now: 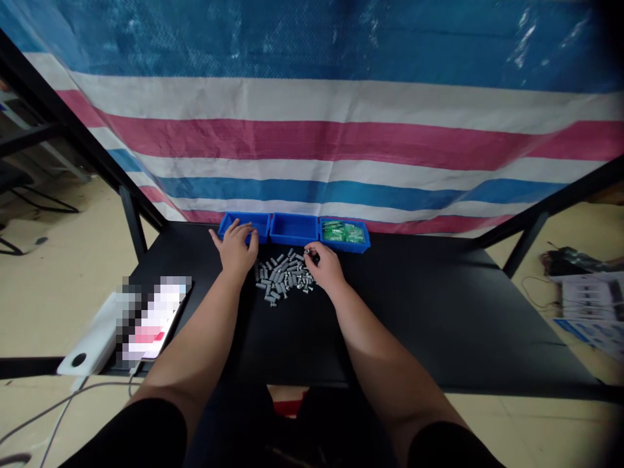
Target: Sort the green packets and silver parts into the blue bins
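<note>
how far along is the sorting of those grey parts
Done: hard to count; the right blue bin already holds green packets, while the middle blue bin looks bare. In hand: the left hand rests at the left blue bin, and the right hand pinches one small piece at the edge of the grey pile. Left: most of that pile lies loose on the black table.

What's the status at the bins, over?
Left hand resting on left blue bin. Right hand pinching small dark part at pile of grey parts. Nothing blocking.
</note>
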### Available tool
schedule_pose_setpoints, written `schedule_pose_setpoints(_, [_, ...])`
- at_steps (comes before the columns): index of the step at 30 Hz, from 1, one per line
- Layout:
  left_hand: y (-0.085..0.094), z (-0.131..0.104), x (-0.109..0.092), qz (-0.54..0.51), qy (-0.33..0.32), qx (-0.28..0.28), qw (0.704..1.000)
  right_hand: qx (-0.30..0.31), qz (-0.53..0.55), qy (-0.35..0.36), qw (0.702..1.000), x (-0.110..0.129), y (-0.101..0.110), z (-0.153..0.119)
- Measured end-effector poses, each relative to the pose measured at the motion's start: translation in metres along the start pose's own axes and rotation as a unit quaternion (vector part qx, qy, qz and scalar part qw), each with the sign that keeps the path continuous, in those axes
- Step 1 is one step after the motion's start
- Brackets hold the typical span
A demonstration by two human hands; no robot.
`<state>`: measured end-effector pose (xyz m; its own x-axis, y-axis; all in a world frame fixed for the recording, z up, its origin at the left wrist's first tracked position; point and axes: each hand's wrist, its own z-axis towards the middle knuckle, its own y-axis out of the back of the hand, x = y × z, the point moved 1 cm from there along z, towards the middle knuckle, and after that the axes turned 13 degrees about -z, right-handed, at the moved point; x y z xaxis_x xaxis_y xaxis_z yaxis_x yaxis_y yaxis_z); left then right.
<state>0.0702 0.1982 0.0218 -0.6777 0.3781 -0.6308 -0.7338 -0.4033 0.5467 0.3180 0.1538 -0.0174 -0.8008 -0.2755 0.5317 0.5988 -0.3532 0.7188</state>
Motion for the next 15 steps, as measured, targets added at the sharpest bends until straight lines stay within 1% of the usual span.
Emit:
schedule_pose_setpoints(1, [0.001, -0.003, -0.007, -0.025, -0.032, 0.013, 0.999, -0.026, 0.033, -0.005, 0.999, 0.003, 0.001, -0.001])
schedule_pose_setpoints(2, [0.001, -0.007, -0.015, -0.056, -0.073, 0.045, 0.995, -0.048, 0.069, -0.007, 0.996, 0.006, 0.001, -0.002])
schedule_pose_setpoints(3, [0.0, -0.012, -0.024, -0.095, -0.116, 0.094, 0.984, -0.063, 0.104, -0.006, 0.993, 0.01, 0.001, -0.003])
schedule_pose_setpoints(5, [-0.007, -0.022, -0.038, -0.174, -0.183, 0.215, 0.943, -0.066, 0.167, -0.001, 0.984, 0.017, 0.0, -0.006])
schedule_pose_setpoints(6, [-0.011, -0.026, -0.043, -0.205, -0.198, 0.248, 0.926, -0.059, 0.193, 0.001, 0.979, 0.02, 0.0, -0.007])
schedule_pose_setpoints(7, [-0.015, -0.029, -0.047, -0.23, -0.201, 0.255, 0.917, -0.049, 0.212, 0.002, 0.976, 0.023, 0.0, -0.007])
schedule_pose_setpoints(8, [-0.019, -0.031, -0.048, -0.247, -0.198, 0.25, 0.915, -0.04, 0.22, 0.004, 0.975, 0.025, 0.0, -0.007])
schedule_pose_setpoints(9, [-0.021, -0.031, -0.048, -0.254, -0.19, 0.233, 0.919, -0.032, 0.215, 0.009, 0.976, 0.027, 0.001, -0.007])
schedule_pose_setpoints(11, [-0.022, -0.026, -0.042, -0.239, -0.164, 0.18, 0.94, -0.022, 0.169, 0.026, 0.985, 0.029, 0.006, -0.005])
schedule_pose_setpoints(14, [-0.014, -0.013, -0.025, -0.141, -0.105, 0.078, 0.981, -0.013, 0.051, 0.039, 0.998, 0.026, 0.01, -0.002])
schedule_pose_setpoints(15, [-0.011, -0.009, -0.02, -0.098, -0.084, 0.05, 0.99, -0.005, 0.012, 0.037, 0.999, 0.024, 0.01, -0.001])
